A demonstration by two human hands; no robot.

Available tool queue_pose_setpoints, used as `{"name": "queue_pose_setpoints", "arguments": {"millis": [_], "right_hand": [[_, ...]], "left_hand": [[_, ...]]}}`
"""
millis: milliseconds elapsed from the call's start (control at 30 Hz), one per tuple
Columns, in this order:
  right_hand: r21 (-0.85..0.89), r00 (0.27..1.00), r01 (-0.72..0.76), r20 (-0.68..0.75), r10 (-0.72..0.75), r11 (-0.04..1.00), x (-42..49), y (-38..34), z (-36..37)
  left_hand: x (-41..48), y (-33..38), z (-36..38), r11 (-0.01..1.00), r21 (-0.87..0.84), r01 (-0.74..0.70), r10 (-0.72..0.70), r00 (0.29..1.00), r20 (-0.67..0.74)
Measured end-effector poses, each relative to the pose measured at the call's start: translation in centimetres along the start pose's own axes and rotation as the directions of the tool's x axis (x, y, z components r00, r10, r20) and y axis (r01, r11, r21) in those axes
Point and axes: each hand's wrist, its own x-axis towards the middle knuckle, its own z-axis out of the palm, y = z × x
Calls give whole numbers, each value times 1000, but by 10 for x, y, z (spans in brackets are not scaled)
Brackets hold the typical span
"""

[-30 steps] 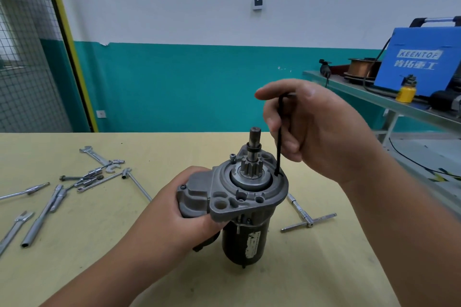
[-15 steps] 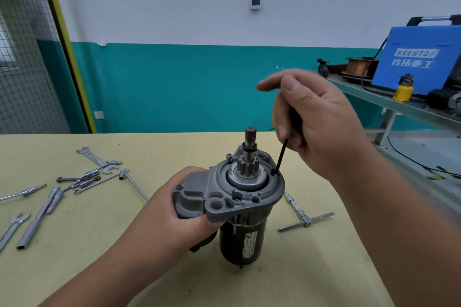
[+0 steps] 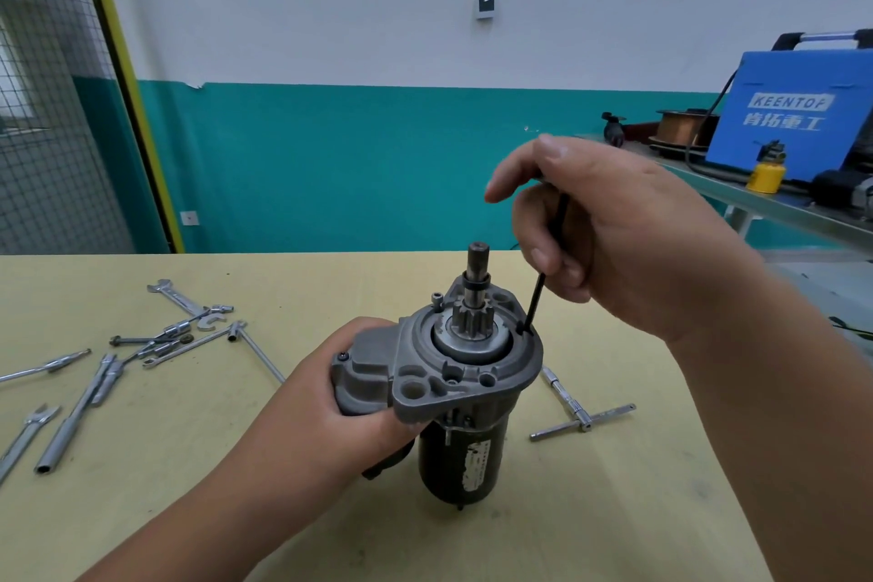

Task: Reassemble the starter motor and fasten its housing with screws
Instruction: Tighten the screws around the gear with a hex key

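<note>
Left hand [image 3: 340,397]: wrapped round the grey hump on the motor's left side, fingers curled under it, gripping it steady.
Starter motor [image 3: 453,392]: upright on the yellow table [image 3: 614,510], near the middle, with the black body down and the grey housing and toothed shaft pointing up.
Right hand [image 3: 614,241]: above and right of the motor, fingers curled round a hex key, forefinger stretched out to the left.
Hex key [image 3: 536,302]: black, nearly upright, tip down at a screw on the housing's right rim.
T-handle wrench [image 3: 574,411]: lying flat just right of the motor.
Loose tools [image 3: 175,331]: spanners and sockets scattered far left, well apart from the motor.
Blue welder [image 3: 798,113]: on the far right bench, with a yellow can [image 3: 765,177] in front.
</note>
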Motion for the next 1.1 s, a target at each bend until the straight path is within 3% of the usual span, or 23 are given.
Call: {"name": "queue_pose_setpoints", "arguments": {"millis": [133, 333, 467, 600, 667, 733, 833, 967, 1100], "right_hand": [[139, 986, -67, 159, 45, 988, 0, 0, -9], [144, 989, 15, 141, -35, 989, -3, 3, -16], [-147, 985, 157, -50, -166, 977, 0, 8, -11], [-544, 870, 329, -144, -472, 772, -1, 21, -1], [-573, 827, 366, -161, -539, 733, 0, 25, 2], [-435, 860, 383, -156, -487, 815, 2, 26, 4], [-48, 954, 284, -83, -288, 957, 5, 28, 7], [207, 991, 106, 61, -121, 973, 8, 32, 1], [388, 972, -38, 227, -55, 921, 8, 31, -7]], "left_hand": [[0, -1, 0, 1000, 2, -7, 7, 1000, -2], [1, -1, 1, 1000, -3, -10, 10, 1000, -15], [-1, -2, 0, 1000, 3, -11, 11, 1000, -21], [0, 1, 1, 1000, 2, -15, 15, 1000, -19], [0, 0, 1, 1000, 6, -16, 16, 1000, -19], [0, -1, 1, 1000, 11, -17, 17, 1000, -21], [-1, 0, 1, 1000, 18, -21, 21, 1000, -23], [0, -1, 1, 1000, 6, -11, 11, 1000, -11], [0, 0, 1, 1000, -2, -14, 14, 1000, -5]]}}
